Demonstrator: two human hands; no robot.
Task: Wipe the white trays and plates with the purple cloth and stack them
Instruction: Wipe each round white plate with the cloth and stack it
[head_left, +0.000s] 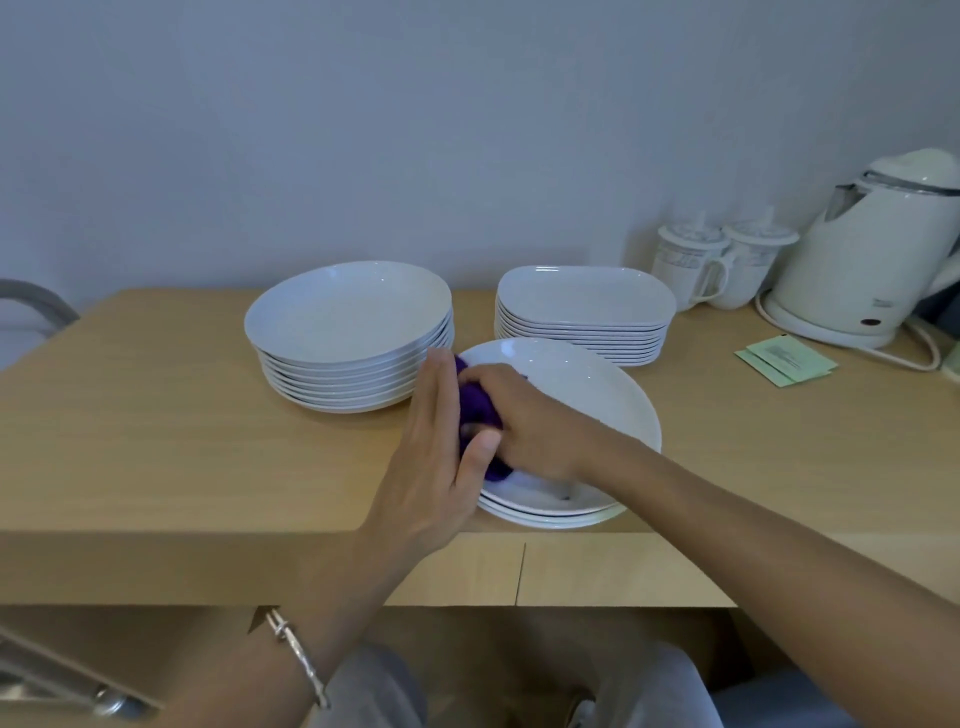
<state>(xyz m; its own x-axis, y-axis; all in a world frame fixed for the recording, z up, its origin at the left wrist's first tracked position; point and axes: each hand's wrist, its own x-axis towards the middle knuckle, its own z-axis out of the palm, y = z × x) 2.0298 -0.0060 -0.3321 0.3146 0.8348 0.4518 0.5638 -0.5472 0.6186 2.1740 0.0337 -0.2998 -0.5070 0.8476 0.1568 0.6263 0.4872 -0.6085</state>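
A short stack of white round plates (597, 395) lies near the front edge of the wooden table (156, 426). My right hand (524, 415) is shut on the bunched purple cloth (475, 410) and presses it onto the left part of the top plate. My left hand (441, 452) stands flat, fingers straight, against the left rim of that stack, thumb touching the cloth. Behind on the left is a taller stack of round plates (348, 332). A stack of white oblong trays (584, 312) sits behind on the right.
Two lidded white mugs (722, 265) and a white electric kettle (872, 254) with its cord stand at the back right. Green paper sachets (787, 361) lie in front of the kettle. A chair back (36, 301) shows at the far left.
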